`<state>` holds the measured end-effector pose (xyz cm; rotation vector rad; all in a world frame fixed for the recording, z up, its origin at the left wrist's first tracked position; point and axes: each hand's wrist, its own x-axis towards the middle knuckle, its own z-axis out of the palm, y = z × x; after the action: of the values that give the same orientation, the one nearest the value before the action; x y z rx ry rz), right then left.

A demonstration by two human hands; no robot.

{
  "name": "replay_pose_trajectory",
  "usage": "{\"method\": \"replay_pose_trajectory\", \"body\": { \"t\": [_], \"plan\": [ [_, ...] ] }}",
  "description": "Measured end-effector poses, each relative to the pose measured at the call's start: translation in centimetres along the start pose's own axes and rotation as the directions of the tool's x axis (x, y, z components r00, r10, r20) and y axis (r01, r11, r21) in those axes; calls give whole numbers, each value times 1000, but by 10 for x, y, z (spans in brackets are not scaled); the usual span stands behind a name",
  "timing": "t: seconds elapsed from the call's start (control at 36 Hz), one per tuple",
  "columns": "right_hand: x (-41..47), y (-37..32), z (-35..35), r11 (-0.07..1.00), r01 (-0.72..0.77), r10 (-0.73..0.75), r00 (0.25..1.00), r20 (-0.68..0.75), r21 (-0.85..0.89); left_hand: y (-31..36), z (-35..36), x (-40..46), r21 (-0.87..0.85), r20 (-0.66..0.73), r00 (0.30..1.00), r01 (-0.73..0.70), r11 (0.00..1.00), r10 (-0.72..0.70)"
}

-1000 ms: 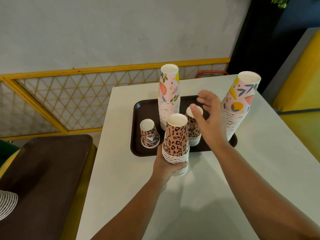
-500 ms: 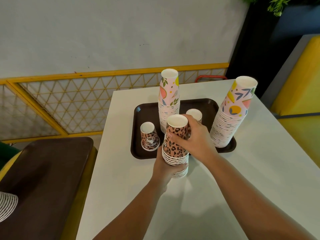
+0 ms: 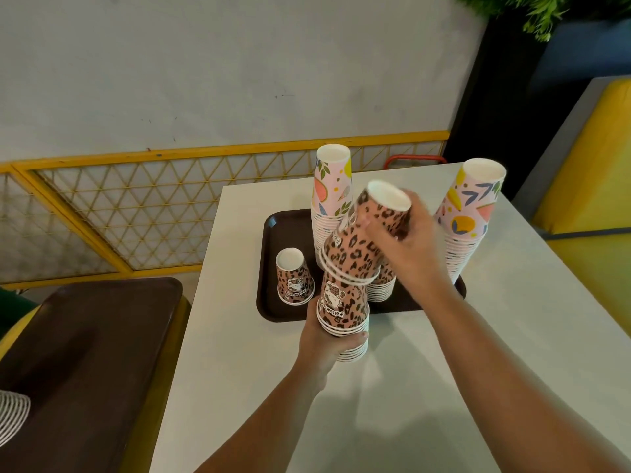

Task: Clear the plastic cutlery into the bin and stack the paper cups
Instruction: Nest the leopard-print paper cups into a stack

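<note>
Left hand [image 3: 329,339] grips base of leopard stack [image 3: 343,322], held upright over counter [image 3: 426,370] near tray [image 3: 273,268] front edge. Right hand [image 3: 409,247] holds tilted leopard cups [image 3: 365,240] directly above; open end touching stack top, axis leaning right. Needs righting to seat.

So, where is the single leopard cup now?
In the head view the single leopard cup stands upside down on the brown tray, at its left side, left of the hand-held stack.
</note>
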<state>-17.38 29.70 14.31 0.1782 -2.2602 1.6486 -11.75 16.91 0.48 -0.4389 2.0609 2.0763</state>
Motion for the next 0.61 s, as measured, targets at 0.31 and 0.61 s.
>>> {"method": "replay_pose_trajectory", "body": {
  "t": [0.31,0.61],
  "plan": [
    [40,14,-12,993,43,-74,955,-286,-113,1,-1,1,-18,10,1000,19,1000,-19],
    [26,57,2,967,-45,8,989,-147,-249,2,-2,0,-26,9,1000,25,999,-25]
  ]
}}
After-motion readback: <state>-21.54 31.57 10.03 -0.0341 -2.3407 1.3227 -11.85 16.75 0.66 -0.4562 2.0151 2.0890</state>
